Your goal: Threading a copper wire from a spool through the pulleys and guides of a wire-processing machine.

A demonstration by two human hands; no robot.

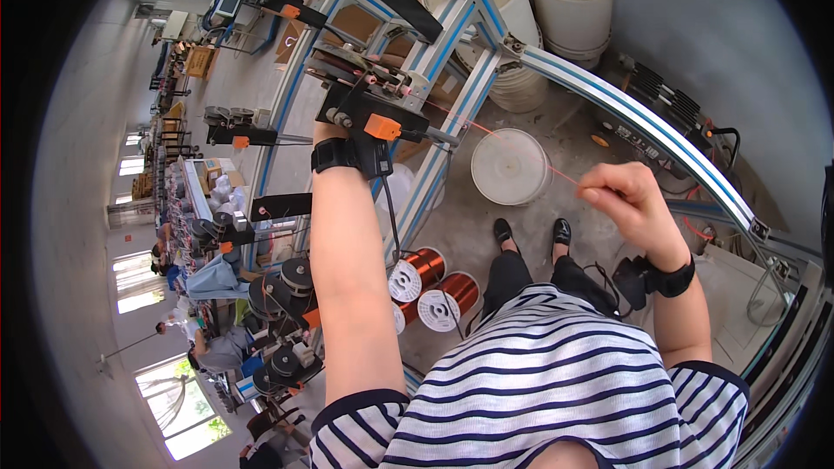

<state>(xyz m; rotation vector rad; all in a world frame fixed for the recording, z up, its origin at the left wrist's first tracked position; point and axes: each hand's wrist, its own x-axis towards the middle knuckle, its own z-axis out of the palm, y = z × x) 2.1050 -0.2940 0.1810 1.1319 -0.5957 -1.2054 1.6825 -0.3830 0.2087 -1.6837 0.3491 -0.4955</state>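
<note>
My right hand (627, 200) is closed, thumb against fingers, pinching the end of a thin reddish copper wire (521, 149). The wire runs taut up and to the left, over the floor, to a black wire-guide unit with small rollers (372, 113) on the metal frame. That unit carries an orange tab (382, 127). My left arm reaches up to the same unit. Only a sliver of my left hand (325, 132) shows behind it; its fingers are hidden. Both wrists wear black straps with small devices.
An aluminium frame (608, 87) with blue strips surrounds me. White buckets (509, 167) stand ahead on the floor. Spools of copper wire (450, 295) lie near my left leg. Black machinery (665, 104) stands along the right wall. People and more winding units are far left.
</note>
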